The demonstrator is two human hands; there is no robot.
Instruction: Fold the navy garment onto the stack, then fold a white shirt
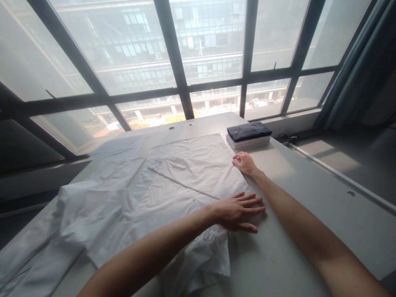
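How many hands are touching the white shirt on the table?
2. The left hand lies flat on the near right edge of the white shirt; the right hand touches that edge farther back, near the folded stack.

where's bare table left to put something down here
Bare table lies right of the right hand and forearm, from the folded stack down to the near edge. A thin strip runs behind the white garment by the window. Left and middle are crowded with cloth, the left hand flat on its right edge.
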